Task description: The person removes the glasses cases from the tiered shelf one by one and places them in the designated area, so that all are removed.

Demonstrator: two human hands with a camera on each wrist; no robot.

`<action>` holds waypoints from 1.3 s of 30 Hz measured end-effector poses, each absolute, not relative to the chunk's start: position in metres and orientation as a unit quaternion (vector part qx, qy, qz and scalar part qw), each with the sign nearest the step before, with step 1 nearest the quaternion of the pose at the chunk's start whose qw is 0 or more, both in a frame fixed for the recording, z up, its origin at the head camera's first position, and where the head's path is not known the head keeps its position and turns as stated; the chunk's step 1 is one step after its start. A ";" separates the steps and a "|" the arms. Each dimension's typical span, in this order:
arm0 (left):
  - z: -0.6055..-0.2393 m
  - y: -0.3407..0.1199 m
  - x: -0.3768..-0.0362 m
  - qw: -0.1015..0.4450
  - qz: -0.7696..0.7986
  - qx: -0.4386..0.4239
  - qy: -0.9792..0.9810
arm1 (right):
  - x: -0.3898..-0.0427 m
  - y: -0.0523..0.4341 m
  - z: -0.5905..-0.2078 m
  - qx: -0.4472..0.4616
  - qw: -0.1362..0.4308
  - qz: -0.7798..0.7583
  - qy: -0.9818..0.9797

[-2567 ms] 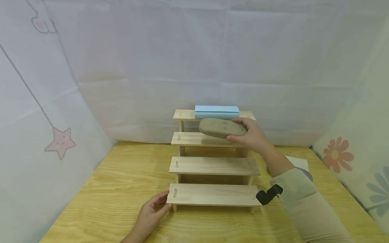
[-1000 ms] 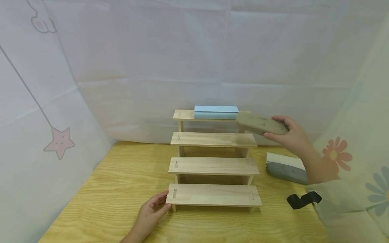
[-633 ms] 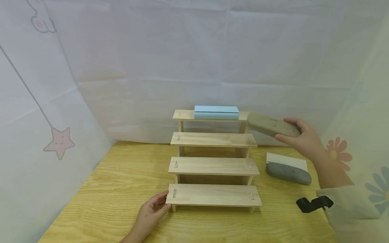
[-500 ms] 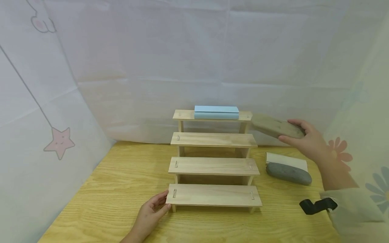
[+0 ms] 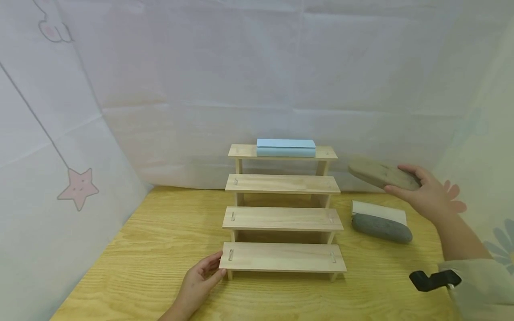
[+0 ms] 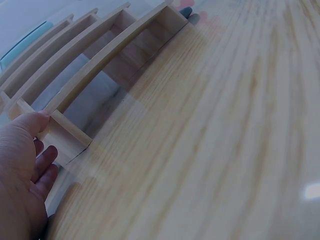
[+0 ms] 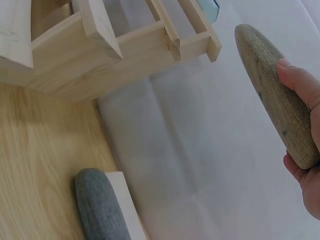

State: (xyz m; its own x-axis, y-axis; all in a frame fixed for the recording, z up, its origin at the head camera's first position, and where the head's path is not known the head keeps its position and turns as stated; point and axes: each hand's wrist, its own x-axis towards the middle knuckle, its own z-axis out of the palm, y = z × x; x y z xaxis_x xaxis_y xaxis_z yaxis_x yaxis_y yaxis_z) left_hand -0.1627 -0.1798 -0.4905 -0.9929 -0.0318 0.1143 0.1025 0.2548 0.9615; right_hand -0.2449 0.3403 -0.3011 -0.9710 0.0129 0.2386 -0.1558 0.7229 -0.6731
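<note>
Scanning left to right, entries as follows.
Left hand: the left hand point(image 5: 198, 283) rests on the table point(image 5: 132, 249) with relaxed, uncurled fingers touching the left end of the lowest step of the wooden stepped rack point(image 5: 282, 218); it holds nothing.
Rack contents: a blue block point(image 5: 286, 147) lies on the top step; the three lower steps carry nothing.
Table, right of rack: a grey stone point(image 5: 381, 228) lies just in front of a white block point(image 5: 379, 211), touching it.
Right hand: the right hand point(image 5: 425, 191) is clamped on a tan stone point(image 5: 381, 174), thumb on top and fingers beneath, holding it in the air right of the rack and above the grey stone.
Step in hand (judgement): carrying the tan stone clear of the rack, toward the table's right side.
Next move (judgement): lowering calls for a bare spot beside the grey stone and a level release.
</note>
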 end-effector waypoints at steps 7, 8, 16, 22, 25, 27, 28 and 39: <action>-0.491 -0.180 -0.163 0.053 -0.610 -0.022 -0.790 | -0.242 0.352 -0.312 0.030 0.123 0.370 -0.920; -0.491 -0.179 -0.163 0.055 -0.611 -0.022 -0.789 | -0.241 0.353 -0.314 0.028 0.123 0.369 -0.921; -0.490 -0.179 -0.163 0.055 -0.609 -0.019 -0.791 | -0.236 0.361 -0.327 0.029 0.133 0.353 -0.926; -0.489 -0.179 -0.162 0.055 -0.608 -0.017 -0.792 | -0.233 0.368 -0.337 0.032 0.123 0.350 -0.928; -0.489 -0.179 -0.162 0.056 -0.606 -0.018 -0.793 | -0.231 0.371 -0.344 0.027 0.116 0.362 -0.924; -0.488 -0.178 -0.162 0.055 -0.604 -0.020 -0.795 | -0.229 0.372 -0.348 0.025 0.114 0.369 -0.922; -0.488 -0.178 -0.162 0.055 -0.603 -0.019 -0.796 | -0.229 0.373 -0.349 0.023 0.114 0.370 -0.922; -0.488 -0.178 -0.162 0.058 -0.602 -0.017 -0.796 | -0.224 0.377 -0.373 0.011 0.123 0.362 -0.924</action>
